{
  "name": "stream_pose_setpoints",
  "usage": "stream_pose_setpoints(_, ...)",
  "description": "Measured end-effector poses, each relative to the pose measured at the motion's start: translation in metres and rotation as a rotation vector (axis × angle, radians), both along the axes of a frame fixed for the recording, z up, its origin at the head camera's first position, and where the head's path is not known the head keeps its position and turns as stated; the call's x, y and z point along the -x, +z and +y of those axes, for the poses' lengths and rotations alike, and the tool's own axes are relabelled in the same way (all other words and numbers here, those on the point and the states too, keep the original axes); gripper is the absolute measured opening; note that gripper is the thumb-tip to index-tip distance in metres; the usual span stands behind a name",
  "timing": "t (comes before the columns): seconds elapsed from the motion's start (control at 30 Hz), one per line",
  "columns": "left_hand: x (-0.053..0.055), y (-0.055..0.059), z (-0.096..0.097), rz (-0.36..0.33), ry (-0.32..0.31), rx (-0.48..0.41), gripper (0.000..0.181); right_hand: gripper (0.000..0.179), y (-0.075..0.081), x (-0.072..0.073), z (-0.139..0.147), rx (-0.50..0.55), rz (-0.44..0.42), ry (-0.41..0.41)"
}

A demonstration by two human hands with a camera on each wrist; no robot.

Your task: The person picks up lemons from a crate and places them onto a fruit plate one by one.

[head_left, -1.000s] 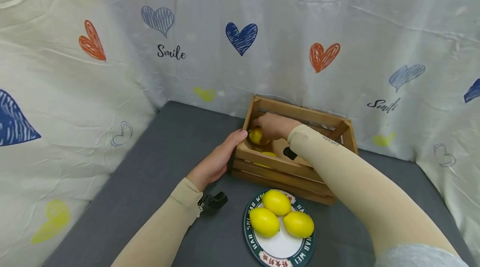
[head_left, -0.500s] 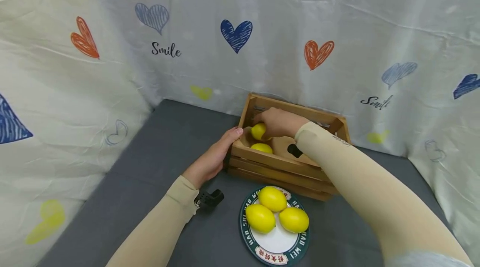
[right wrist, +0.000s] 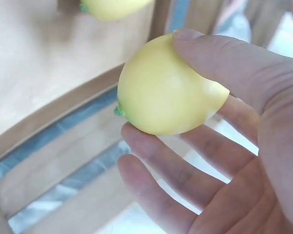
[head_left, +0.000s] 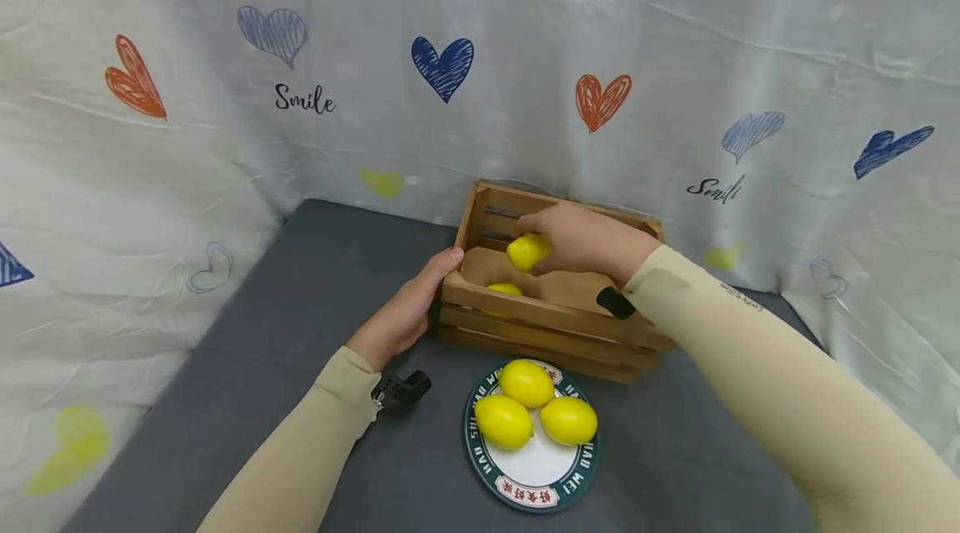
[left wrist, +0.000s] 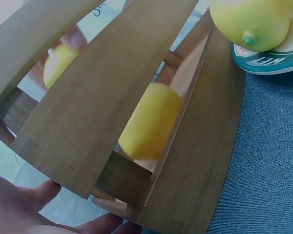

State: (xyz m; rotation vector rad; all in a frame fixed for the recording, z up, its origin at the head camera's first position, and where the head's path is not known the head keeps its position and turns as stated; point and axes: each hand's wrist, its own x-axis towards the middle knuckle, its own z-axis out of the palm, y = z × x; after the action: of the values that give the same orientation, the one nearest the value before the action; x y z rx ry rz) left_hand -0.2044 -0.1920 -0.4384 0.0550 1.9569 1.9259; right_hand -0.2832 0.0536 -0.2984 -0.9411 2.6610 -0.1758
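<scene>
A slatted wooden crate (head_left: 555, 325) stands near the back of the table. My right hand (head_left: 581, 241) pinches a lemon (head_left: 528, 252) between thumb and fingers, just above the crate's floor lining; the right wrist view shows this lemon (right wrist: 168, 87) closely. Another lemon (head_left: 504, 291) lies inside at the left, partly behind the front slat, and shows through the gap as a lemon (left wrist: 151, 122) in the left wrist view. With extended thumb and fingers, my left hand (head_left: 408, 300) rests against the crate's left end, the thumb at the top rim.
In front of the crate is a round plate (head_left: 525, 502) with a green patterned rim, bearing three lemons (head_left: 503, 422). The table (head_left: 322, 291) has a dark grey cover. A white curtain (head_left: 525, 0) printed with hearts hangs behind and beside it.
My right hand has lifted the lemon from the crate's left end and moved it up and to the right. The left hand stays at the crate's end. The whole head view has shifted.
</scene>
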Motion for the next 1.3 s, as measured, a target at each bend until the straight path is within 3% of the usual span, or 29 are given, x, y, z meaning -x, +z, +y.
stream_pose_setpoints(0.5,0.000,0.001,0.001,-0.033,0.021,0.008,0.089,0.055,0.039,-0.064,0.044,0.001,0.109,-0.022)
stream_pose_setpoints(0.83,0.001,0.001,0.001,-0.030,0.015,0.017,0.090,0.052,0.051,-0.109,0.059,0.024,0.206,0.003)
stream_pose_setpoints(1.0,0.002,0.001,0.002,-0.024,0.010,0.013,0.091,0.053,0.042,-0.138,0.061,-0.014,0.180,0.038)
stream_pose_setpoints(1.3,0.002,0.001,0.001,-0.027,0.005,0.007,0.092,0.055,0.001,-0.172,0.063,-0.011,0.153,0.152)
